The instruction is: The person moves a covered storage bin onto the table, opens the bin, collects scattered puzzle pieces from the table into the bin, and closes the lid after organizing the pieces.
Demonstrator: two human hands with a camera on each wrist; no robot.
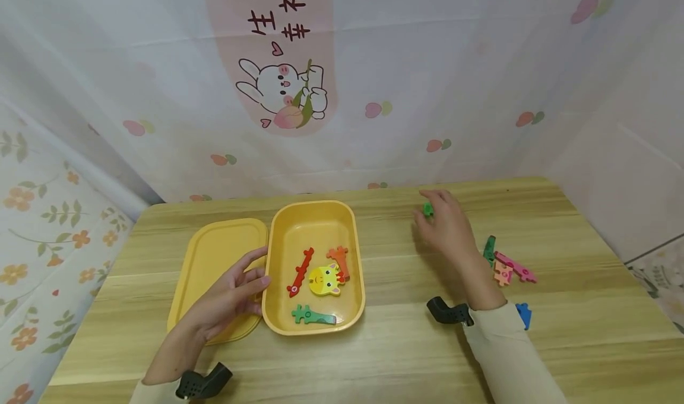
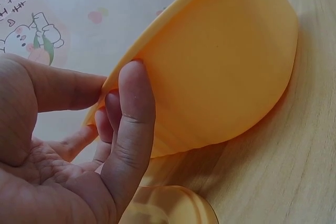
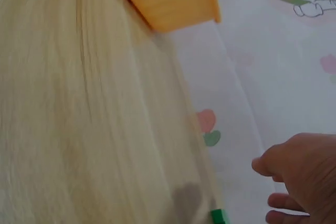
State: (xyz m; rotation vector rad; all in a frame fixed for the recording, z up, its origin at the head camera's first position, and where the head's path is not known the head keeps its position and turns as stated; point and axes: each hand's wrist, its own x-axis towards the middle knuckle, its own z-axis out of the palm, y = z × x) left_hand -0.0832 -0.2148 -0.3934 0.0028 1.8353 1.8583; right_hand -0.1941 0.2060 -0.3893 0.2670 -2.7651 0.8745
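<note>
My left hand (image 1: 235,297) grips the left side of a yellow plastic box (image 1: 299,233), thumb at the rim and fingers against the outer wall (image 2: 210,72). Inside lie a red jigsaw strip (image 1: 303,271), an orange puzzle piece (image 1: 342,259), a yellow giraffe-head piece (image 1: 323,280) and a green puzzle piece (image 1: 315,316). Out to the right, my right hand (image 1: 447,229) hovers with loosely bent fingers near a small green puzzle piece (image 1: 427,208) at the table's back. In the right wrist view its fingers stand apart from the green piece (image 3: 218,216).
A yellow lid (image 1: 214,255) lies left of the box, partly under the left hand. Beyond the right forearm are dark green (image 1: 489,248), magenta (image 1: 517,267), salmon (image 1: 503,273) and blue (image 1: 525,315) pieces. A printed curtain (image 1: 406,83) hangs behind the wooden table (image 1: 395,338).
</note>
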